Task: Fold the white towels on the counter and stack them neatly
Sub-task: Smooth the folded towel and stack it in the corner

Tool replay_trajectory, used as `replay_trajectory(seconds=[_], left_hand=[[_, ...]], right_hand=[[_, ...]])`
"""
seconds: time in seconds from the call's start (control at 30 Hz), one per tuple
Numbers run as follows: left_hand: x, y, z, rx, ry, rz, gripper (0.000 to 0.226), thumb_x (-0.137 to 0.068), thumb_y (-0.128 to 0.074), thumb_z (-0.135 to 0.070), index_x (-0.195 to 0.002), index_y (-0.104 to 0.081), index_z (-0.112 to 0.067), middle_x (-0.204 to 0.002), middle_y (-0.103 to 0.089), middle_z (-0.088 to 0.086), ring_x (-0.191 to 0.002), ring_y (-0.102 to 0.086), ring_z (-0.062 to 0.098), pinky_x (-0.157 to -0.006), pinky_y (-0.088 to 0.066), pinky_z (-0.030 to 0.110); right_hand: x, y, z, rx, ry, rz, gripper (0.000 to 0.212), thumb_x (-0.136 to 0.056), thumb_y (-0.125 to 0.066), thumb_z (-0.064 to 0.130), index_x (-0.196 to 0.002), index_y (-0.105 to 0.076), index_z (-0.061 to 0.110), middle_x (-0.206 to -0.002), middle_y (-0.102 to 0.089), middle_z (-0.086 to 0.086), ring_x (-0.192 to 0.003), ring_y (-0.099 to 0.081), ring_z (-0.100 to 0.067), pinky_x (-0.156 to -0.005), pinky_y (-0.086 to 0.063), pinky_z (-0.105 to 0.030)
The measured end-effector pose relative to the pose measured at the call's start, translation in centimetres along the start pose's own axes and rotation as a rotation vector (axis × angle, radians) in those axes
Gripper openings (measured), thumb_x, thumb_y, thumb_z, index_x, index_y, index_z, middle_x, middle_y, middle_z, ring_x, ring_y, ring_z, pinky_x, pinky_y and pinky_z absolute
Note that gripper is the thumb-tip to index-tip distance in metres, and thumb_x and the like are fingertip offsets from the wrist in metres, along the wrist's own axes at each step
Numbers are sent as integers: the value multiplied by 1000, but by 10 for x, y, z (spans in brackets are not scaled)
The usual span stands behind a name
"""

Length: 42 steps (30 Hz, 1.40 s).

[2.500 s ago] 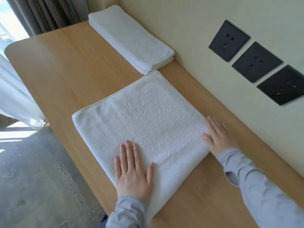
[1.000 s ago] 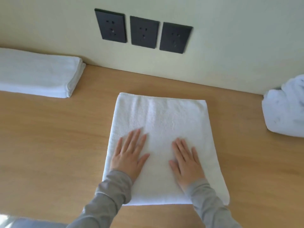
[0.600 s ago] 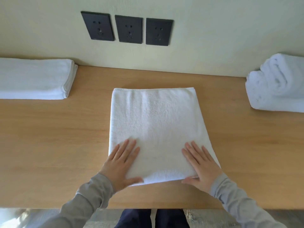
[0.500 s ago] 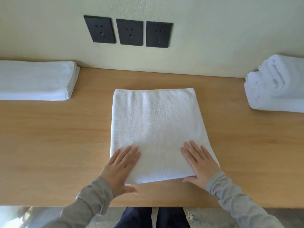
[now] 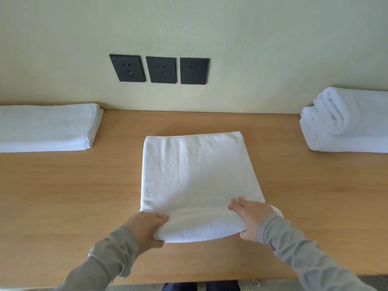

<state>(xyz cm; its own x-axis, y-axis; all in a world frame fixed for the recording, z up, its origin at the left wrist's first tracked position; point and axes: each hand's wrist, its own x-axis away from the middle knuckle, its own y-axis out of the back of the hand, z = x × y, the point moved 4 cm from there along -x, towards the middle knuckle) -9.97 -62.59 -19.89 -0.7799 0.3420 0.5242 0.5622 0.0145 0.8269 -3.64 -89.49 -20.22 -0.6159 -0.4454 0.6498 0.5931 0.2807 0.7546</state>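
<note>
towel (image 5: 197, 175): lay mid-tabletop (image 5: 73, 185), near edge lifted.
left grip (image 5: 147, 227): I clamped the near-left corner, to fold it away from me.
right grip (image 5: 249, 217): clamped the near-right corner, keeping the edge level.
folded stack (image 5: 46, 127): sat far left, probably its destination.

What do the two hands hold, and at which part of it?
The white towel, by its near edge: left hand at the left corner, right hand at the right corner.
</note>
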Motion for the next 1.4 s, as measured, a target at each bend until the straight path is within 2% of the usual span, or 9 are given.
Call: replay_trajectory(seconds=[0.1,0.23,0.47,0.63,0.93,1.13,1.27,1.33,1.4], left_hand=[[8,24,11,169,-16,98,30,-67,-58,-49,-92,-63,-34,-74,-62,-15,-73,-55,4,-61,-38,7],[3,72,40,418,-10,250,36,-44,-60,-68,-55,-59,-34,-46,-50,-29,-51,-50,-12,-53,-34,5],[-67,130,114,1037,206,134,39,-49,-87,-48,-62,-73,-14,-73,-67,4,-64,-63,15,-71,-50,28],[-93,104,151,1593,505,-182,64,-72,-43,-66,-105,-64,-15,-103,-67,10,-97,-62,29,-86,-49,44],[-94,61,137,1495,645,-287,38,-81,-63,-41,-83,-64,-3,-63,-72,7,-58,-69,22,-53,-49,28],[-110,59,136,1385,668,-409,36,-91,-55,-33,-81,-65,-1,-55,-66,1,-59,-61,21,-52,-45,25],[-108,55,135,1388,647,-387,33,-94,-50,-31,-81,-63,-4,-52,-67,-1,-50,-64,16,-45,-49,23],[-106,52,132,1385,633,-381,33,-94,-48,-31,-83,-64,-5,-55,-69,2,-48,-64,14,-43,-49,22],[-104,50,131,1384,631,-393,34,-94,-48,-32,-84,-64,-3,-57,-69,4,-49,-64,16,-45,-49,23]], right_hand=[[11,32,3,-80,60,163,51,-67,-62,43,-116,-50,34,-103,-59,8,-89,-57,-17,-80,-48,-30],[12,81,2,-215,155,302,80,-49,-59,54,-122,-50,25,-113,-57,8,-104,-55,-17,-92,-45,-31],[-62,156,-56,-363,-29,207,60,-75,-70,45,-125,-51,19,-118,-54,7,-104,-53,-14,-94,-43,-31],[-109,147,-85,-430,-97,147,55,-68,-70,54,-109,-60,20,-101,-55,6,-95,-52,-16,-87,-42,-32],[-160,149,-97,-548,-92,141,42,-49,-65,61,-61,-54,23,-68,-49,3,-64,-46,-18,-64,-35,-30],[-165,146,-89,-359,-193,56,44,-82,-54,58,-112,-56,26,-109,-56,8,-96,-52,-15,-83,-41,-30],[-115,150,-69,42,-400,-499,54,-87,-43,60,-126,-50,23,-134,-47,0,-123,-44,-24,-106,-26,-51],[-86,138,-35,-42,-303,-969,40,-89,-48,39,-111,-63,9,-122,-60,-10,-113,-56,-31,-102,-33,-54],[-78,115,0,-148,-164,-1054,42,-92,-40,33,-108,-66,3,-118,-64,-11,-113,-59,-30,-101,-32,-53]])
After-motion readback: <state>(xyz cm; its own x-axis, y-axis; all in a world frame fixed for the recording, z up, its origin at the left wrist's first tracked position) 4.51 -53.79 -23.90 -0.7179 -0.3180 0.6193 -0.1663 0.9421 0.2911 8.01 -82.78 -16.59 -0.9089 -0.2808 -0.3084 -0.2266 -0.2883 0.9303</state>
